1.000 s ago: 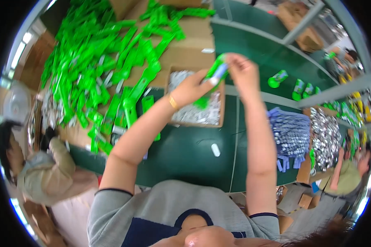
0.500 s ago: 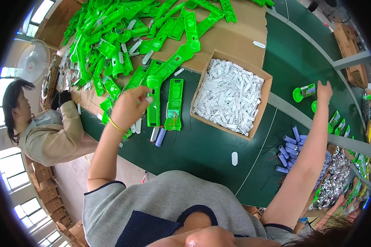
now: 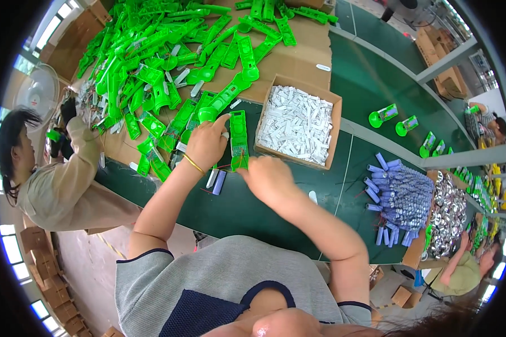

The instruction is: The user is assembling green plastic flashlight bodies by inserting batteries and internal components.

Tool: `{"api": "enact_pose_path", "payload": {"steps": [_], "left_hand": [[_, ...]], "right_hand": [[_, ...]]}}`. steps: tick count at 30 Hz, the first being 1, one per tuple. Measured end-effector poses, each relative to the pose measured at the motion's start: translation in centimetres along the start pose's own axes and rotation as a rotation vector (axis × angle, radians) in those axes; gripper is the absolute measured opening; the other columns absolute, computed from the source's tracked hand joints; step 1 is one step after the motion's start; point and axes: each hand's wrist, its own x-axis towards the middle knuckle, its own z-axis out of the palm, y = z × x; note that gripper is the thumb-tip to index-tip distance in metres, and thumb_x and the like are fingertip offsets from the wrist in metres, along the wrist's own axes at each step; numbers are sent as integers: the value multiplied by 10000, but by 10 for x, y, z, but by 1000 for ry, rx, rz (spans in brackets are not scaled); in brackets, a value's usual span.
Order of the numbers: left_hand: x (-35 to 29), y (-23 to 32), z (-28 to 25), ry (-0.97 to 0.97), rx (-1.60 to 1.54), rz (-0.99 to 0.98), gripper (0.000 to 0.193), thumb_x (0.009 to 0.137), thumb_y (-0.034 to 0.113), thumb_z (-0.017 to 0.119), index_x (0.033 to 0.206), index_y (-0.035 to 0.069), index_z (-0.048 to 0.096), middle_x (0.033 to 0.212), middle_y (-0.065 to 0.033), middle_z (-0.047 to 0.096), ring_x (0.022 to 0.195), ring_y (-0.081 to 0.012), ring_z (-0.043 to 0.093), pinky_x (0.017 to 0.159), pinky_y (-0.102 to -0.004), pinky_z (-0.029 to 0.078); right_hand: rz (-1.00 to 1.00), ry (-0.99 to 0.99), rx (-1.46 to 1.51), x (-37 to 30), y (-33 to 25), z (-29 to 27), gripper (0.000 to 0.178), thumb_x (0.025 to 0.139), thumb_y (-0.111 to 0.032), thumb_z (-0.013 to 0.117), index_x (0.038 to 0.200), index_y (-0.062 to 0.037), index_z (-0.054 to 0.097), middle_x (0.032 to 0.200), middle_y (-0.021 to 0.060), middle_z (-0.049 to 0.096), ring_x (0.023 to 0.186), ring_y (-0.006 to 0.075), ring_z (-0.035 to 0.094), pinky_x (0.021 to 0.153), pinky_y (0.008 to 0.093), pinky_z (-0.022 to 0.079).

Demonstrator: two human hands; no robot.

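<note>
Long green plastic half-shells lie at the middle of the table. One green half-shell (image 3: 238, 128) holds a small circuit board (image 3: 240, 151) with thin red wires at its near end. My left hand (image 3: 207, 145) is just left of it, fingers bent around a small white piece (image 3: 226, 135); a green shell (image 3: 208, 114) shows partly beyond it. At the near end of the half-shell is my right hand (image 3: 270, 178), thumb and fingertips closed by the wires; what they pinch is hidden. A purple cylindrical battery (image 3: 219, 183) lies below, beside a white strip (image 3: 212, 178).
A cardboard box (image 3: 336, 121) full of white plastic pieces stands right of the hands. Green shells are heaped (image 3: 146, 50) at far left. Wired purple batteries (image 3: 402, 191) and silvery rings (image 3: 448, 205) are at right. A co-worker (image 3: 56, 174) sits at left.
My right hand has come back from the green assemblies at far right to the wired half-shell. The left hand has moved right and nearer that shell. The whole view has shifted slightly.
</note>
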Motion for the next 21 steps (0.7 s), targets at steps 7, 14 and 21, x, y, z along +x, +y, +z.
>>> {"api": "enact_pose_path", "payload": {"steps": [7,14,21], "left_hand": [[-9,21,0,18,-650,-152,760,907,144,653,1536,1,251,1140,-170,702,932,-222,681,848,-334,533],[-26,61,-11,-270,-1309,-145,343,1055,227,473,1342,41,500,1264,-90,622,1125,-166,594,934,-345,510],[-28,120,-39,-161,-1723,56,451,1075,220,424,1487,70,320,1217,-100,574,1167,-251,600,872,-325,506]], "right_hand": [[126,456,434,-3,10,76,397,902,-96,640,1269,38,571,806,196,705,716,330,717,661,429,567],[-111,804,508,-42,3,50,343,907,-51,649,1238,7,577,971,163,690,795,246,700,732,357,562],[-187,182,1602,-59,-4,66,399,1013,-276,592,1293,1,529,1167,79,646,1094,150,586,963,287,429]]}}
